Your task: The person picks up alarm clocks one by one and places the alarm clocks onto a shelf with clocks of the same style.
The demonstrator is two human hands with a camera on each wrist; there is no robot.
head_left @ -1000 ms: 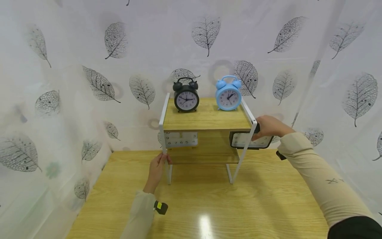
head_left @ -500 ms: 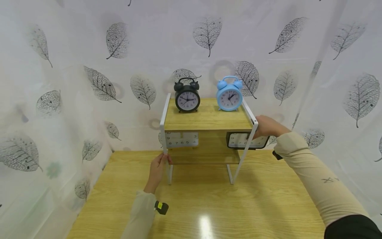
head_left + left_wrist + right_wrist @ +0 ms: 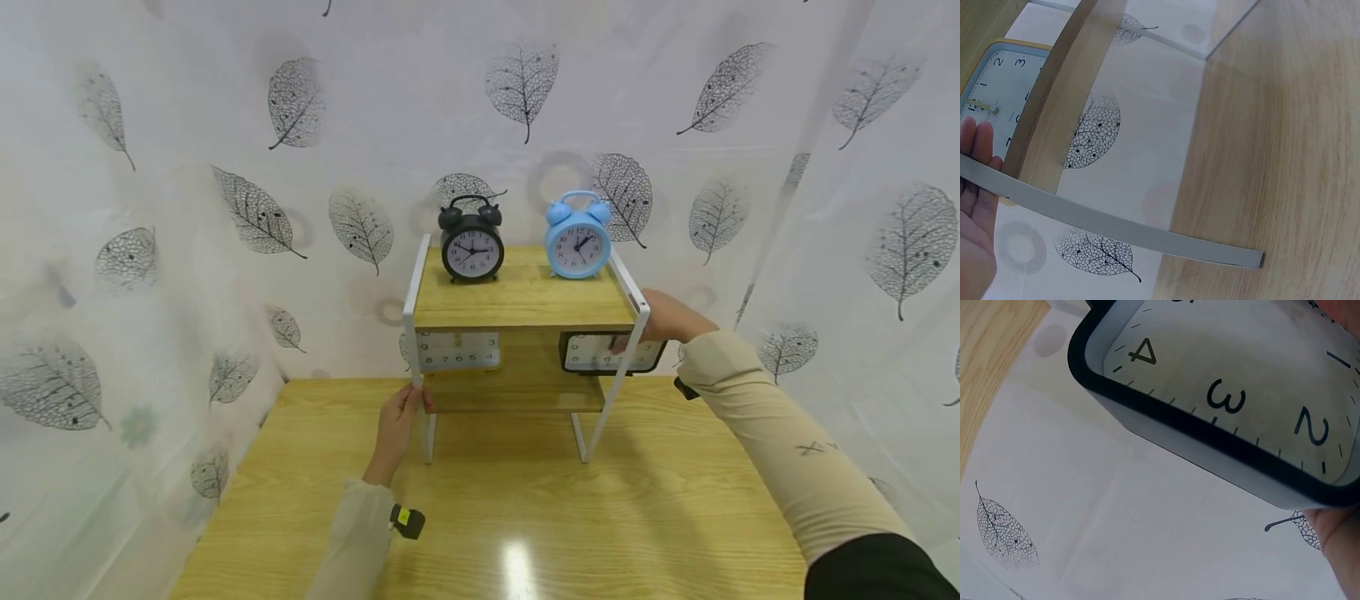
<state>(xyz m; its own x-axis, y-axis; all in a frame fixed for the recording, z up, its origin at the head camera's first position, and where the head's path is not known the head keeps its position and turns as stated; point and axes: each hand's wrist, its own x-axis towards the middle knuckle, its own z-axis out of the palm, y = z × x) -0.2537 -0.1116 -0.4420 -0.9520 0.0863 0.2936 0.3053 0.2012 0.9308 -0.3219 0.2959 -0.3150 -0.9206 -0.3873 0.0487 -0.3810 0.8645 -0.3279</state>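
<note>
A small two-tier wooden shelf point(image 3: 517, 304) with white metal legs stands on the table. My left hand point(image 3: 393, 429) grips its front left leg point(image 3: 1085, 215), low beside the lower board. At the shelf's right side, my right hand point(image 3: 671, 318) holds a black-framed rectangular clock point(image 3: 587, 354) from above. The clock is upright and partly inside the lower tier, its face crossed by the front right leg. Up close in the right wrist view, the black frame point(image 3: 1210, 434) tilts across the picture; most of that hand lies out of view.
A black twin-bell alarm clock point(image 3: 472, 252) and a light blue one point(image 3: 577, 250) stand on the top board. Behind the left leg, a pale rectangular clock point(image 3: 459, 354) with a yellow rim sits in the lower tier. A leaf-patterned sheet point(image 3: 360, 108) hangs behind the table point(image 3: 480, 517).
My right hand has moved left with the black-framed clock, bringing it further into the lower tier. My left hand has stayed on the shelf leg.
</note>
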